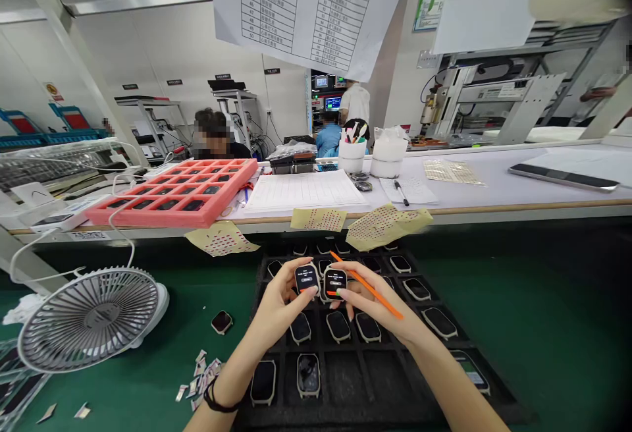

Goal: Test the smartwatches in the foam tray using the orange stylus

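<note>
Over the black slotted tray (340, 379), one lit smartwatch (307, 279) is pinched in the left hand (281, 300), another lit smartwatch (336, 283) in the right hand (370, 300), orange plastic stick (372, 289) tucked in there too.

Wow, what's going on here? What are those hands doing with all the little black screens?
The left hand is holding a strapless smartwatch, and the right hand is holding a second smartwatch and an orange stylus. Both watch screens are lit. Under the hands is a black compartment tray with more watches in its slots. Farther away, a co-worker sits behind the bench, past a pink foam tray holding dark devices.
</note>
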`<action>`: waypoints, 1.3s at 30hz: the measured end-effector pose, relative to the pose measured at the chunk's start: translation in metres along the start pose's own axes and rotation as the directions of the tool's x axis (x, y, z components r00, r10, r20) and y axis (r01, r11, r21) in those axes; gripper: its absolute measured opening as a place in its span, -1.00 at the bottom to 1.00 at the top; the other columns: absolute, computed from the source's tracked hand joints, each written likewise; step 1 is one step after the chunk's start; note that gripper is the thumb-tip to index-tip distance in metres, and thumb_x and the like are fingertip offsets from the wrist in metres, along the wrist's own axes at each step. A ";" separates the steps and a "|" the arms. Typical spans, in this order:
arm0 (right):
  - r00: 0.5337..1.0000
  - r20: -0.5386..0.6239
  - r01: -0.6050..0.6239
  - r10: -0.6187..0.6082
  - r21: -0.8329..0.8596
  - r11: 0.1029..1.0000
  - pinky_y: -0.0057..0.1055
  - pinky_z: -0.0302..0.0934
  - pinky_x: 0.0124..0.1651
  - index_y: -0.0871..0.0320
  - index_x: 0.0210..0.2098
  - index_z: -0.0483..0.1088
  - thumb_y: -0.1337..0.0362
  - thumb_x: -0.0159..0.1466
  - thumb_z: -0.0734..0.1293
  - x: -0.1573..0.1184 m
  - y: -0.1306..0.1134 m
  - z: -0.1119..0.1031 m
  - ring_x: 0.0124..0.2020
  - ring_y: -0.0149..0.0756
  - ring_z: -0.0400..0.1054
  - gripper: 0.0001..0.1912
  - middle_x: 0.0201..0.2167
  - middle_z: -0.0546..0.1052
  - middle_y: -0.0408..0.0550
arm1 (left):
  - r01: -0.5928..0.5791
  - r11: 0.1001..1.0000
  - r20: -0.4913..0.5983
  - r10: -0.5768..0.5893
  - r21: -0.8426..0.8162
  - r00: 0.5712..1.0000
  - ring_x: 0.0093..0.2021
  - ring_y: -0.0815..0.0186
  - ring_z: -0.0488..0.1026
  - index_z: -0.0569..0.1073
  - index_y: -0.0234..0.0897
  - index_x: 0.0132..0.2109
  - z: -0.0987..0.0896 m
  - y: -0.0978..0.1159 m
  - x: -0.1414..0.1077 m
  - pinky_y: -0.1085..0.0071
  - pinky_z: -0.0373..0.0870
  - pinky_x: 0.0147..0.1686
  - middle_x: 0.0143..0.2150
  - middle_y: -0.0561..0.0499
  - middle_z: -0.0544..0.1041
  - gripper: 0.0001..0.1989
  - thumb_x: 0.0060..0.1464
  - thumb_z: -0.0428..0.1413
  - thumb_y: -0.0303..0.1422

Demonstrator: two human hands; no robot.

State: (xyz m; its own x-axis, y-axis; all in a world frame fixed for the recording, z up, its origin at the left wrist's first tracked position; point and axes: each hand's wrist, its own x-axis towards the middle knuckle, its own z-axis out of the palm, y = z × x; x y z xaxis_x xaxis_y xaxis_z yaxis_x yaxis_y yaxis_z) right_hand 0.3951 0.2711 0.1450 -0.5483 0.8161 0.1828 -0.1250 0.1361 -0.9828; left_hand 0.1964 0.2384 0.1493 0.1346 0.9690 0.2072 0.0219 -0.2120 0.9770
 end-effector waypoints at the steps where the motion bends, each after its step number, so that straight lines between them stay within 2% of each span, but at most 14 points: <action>1: 1.000 0.004 0.003 -0.003 0.004 1.000 -0.42 0.31 -0.45 0.09 -0.01 0.26 0.14 0.22 0.37 0.000 0.000 0.000 -0.34 -0.22 0.48 -0.60 -0.32 0.46 -0.06 | -0.009 1.000 -0.002 0.009 -0.005 1.000 -0.06 0.18 0.41 0.33 -0.25 0.09 0.000 -0.001 0.001 0.40 0.40 -0.20 -0.03 -0.12 0.47 -0.55 0.08 0.17 -0.21; 4: 1.000 -0.002 0.014 -0.014 -0.008 1.000 -0.42 0.31 -0.45 0.09 -0.01 0.25 0.17 0.22 0.37 0.000 0.000 0.000 -0.36 -0.25 0.48 -0.61 -0.36 0.45 -0.09 | -0.030 0.999 -0.021 0.029 -0.023 0.999 -0.16 0.24 0.42 0.36 -0.25 0.08 -0.001 -0.003 0.002 0.46 0.38 -0.31 -0.05 -0.11 0.47 -0.57 0.13 0.10 -0.15; 8: 1.000 -0.015 0.019 -0.020 -0.013 1.000 -0.43 0.31 -0.46 0.10 -0.02 0.25 0.16 0.23 0.36 0.000 -0.001 0.000 -0.37 -0.25 0.47 -0.63 -0.37 0.46 -0.09 | -0.004 1.000 -0.039 0.003 -0.012 0.999 -0.39 0.40 0.34 0.36 -0.23 0.10 -0.002 -0.006 0.003 0.54 0.21 -0.54 -0.06 -0.09 0.46 -0.58 0.16 0.06 -0.13; 10: 1.000 -0.020 0.014 -0.014 -0.001 1.000 -0.44 0.30 -0.47 0.10 -0.03 0.27 0.15 0.22 0.36 0.000 -0.001 0.000 -0.37 -0.25 0.47 -0.63 -0.35 0.46 -0.08 | -0.015 1.000 -0.042 0.015 -0.011 0.999 -0.41 0.41 0.31 0.37 -0.23 0.09 -0.002 -0.007 0.003 0.54 0.18 -0.55 -0.08 -0.08 0.47 -0.59 0.15 0.07 -0.14; 13: 0.999 -0.031 0.006 -0.006 -0.004 1.000 -0.45 0.30 -0.47 0.12 -0.03 0.29 0.15 0.24 0.35 0.000 -0.001 -0.001 -0.42 -0.28 0.47 -0.65 -0.43 0.46 -0.11 | -0.031 0.999 -0.047 0.031 0.010 0.998 -0.42 0.42 0.28 0.38 -0.23 0.08 -0.002 -0.008 0.003 0.53 0.18 -0.53 -0.14 -0.07 0.47 -0.60 0.15 0.08 -0.15; 19: 0.995 -0.104 0.012 -0.014 -0.016 1.000 -0.48 0.26 -0.53 0.12 -0.08 0.35 0.16 0.23 0.36 -0.001 0.005 -0.002 -0.50 -0.32 0.44 -0.70 -0.47 0.46 -0.13 | 0.019 0.999 -0.054 -0.017 0.032 0.998 -0.55 0.49 0.08 0.38 -0.23 0.08 -0.001 -0.006 0.002 0.54 0.07 -0.62 -0.19 -0.04 0.44 -0.56 0.15 0.02 -0.08; 22: 0.992 -0.123 0.013 -0.016 -0.026 1.000 -0.49 0.25 -0.56 0.14 -0.11 0.37 0.13 0.23 0.35 0.000 0.003 -0.001 -0.55 -0.32 0.42 -0.70 -0.54 0.45 -0.15 | 0.035 0.998 -0.069 -0.031 0.060 0.997 -0.56 0.47 0.08 0.42 -0.23 0.04 -0.002 -0.005 0.002 0.53 0.07 -0.61 -0.32 0.01 0.41 -0.57 0.15 0.02 -0.06; 25: 0.989 -0.146 -0.010 0.008 -0.011 1.000 -0.50 0.24 -0.58 0.15 -0.15 0.40 0.09 0.25 0.32 0.000 0.001 0.001 -0.56 -0.33 0.43 -0.71 -0.51 0.45 -0.14 | 0.057 0.994 -0.078 -0.050 0.095 0.996 -0.58 0.47 0.09 0.46 -0.25 -0.04 -0.002 -0.003 0.002 0.53 0.03 -0.62 -0.45 0.06 0.37 -0.58 0.15 0.01 -0.05; 27: 0.985 -0.169 -0.025 0.024 -0.006 1.000 -0.52 0.22 -0.60 0.16 -0.19 0.41 0.07 0.25 0.32 0.000 0.000 0.001 -0.59 -0.36 0.42 -0.72 -0.50 0.44 -0.14 | 0.072 0.993 -0.069 -0.066 0.092 0.995 -0.57 0.45 0.12 0.49 -0.26 -0.10 -0.002 -0.001 0.002 0.54 0.02 -0.62 -0.48 0.06 0.37 -0.60 0.15 0.01 -0.05; 31: 0.985 -0.167 -0.039 0.034 -0.025 0.999 -0.53 0.21 -0.60 0.16 -0.19 0.41 0.08 0.25 0.31 0.001 0.001 0.000 -0.60 -0.37 0.42 -0.72 -0.49 0.45 -0.14 | 0.062 0.996 -0.036 -0.060 0.065 0.998 -0.53 0.44 0.19 0.49 -0.27 -0.12 0.000 0.001 0.001 0.55 0.05 -0.60 -0.42 0.03 0.43 -0.65 0.16 0.03 -0.09; 36: 0.995 -0.101 -0.013 0.008 -0.054 0.998 -0.50 0.23 -0.59 0.14 -0.07 0.35 0.13 0.25 0.33 0.001 0.002 -0.003 -0.48 -0.27 0.47 -0.69 -0.50 0.46 -0.12 | 0.001 0.999 -0.003 -0.001 0.052 1.000 -0.52 0.46 0.23 0.41 -0.25 0.03 -0.001 -0.005 0.002 0.54 0.13 -0.59 -0.26 -0.02 0.49 -0.63 0.15 0.06 -0.15; 39: 0.998 -0.066 0.005 -0.009 -0.058 0.998 -0.48 0.27 -0.55 0.10 -0.02 0.30 0.18 0.24 0.36 0.001 0.003 -0.005 -0.39 -0.22 0.49 -0.65 -0.40 0.48 -0.08 | -0.018 0.999 0.018 0.018 0.028 1.000 -0.31 0.34 0.41 0.35 -0.21 0.09 -0.002 -0.009 0.003 0.50 0.32 -0.41 -0.07 -0.08 0.47 -0.59 0.13 0.10 -0.19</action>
State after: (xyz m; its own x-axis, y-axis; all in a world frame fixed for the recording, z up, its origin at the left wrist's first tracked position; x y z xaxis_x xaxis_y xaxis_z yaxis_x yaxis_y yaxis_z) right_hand 0.3984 0.2752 0.1417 -0.4913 0.8501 0.1895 -0.0793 0.1730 -0.9817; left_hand 0.1945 0.2431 0.1415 0.1531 0.9626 0.2237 0.0470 -0.2332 0.9713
